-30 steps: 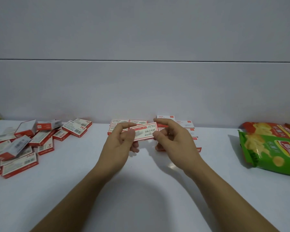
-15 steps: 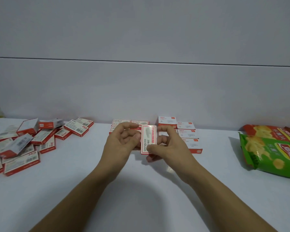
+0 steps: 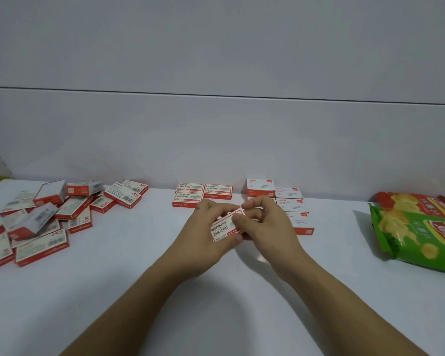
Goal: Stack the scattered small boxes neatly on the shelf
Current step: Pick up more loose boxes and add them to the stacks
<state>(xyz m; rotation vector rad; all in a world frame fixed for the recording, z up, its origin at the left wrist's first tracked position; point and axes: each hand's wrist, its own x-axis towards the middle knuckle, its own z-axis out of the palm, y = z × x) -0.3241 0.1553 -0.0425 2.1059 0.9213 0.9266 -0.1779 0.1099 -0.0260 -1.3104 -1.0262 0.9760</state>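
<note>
Item: one small red-and-white box (image 3: 223,228), held at frame centre, clear of the white shelf (image 3: 216,312), printed face toward the camera. Left hand (image 3: 202,233): fingers curled round the box's lower-left end. Right hand (image 3: 274,227): thumb and fingertips pinching its upper-right end. Long axis: tilted, running from lower left to upper right. Tidy block of matching boxes (image 3: 203,192): lying flat against the back wall, just above the hands and a little left of them, long axes level across the frame. Relation governing the next move, as judged: the block sat up-frame of the held box, the left hand nearer to it; the box would need levelling to match before being set down in front of or on top of the block. Loose heap of the same boxes (image 3: 49,217): left of frame, overlapping at mixed angles, still to be stacked. Row of whiter boxes (image 3: 289,199): just right of the block, partly behind the right hand. Snack bags (image 3: 421,232): right edge, well apart.
</note>
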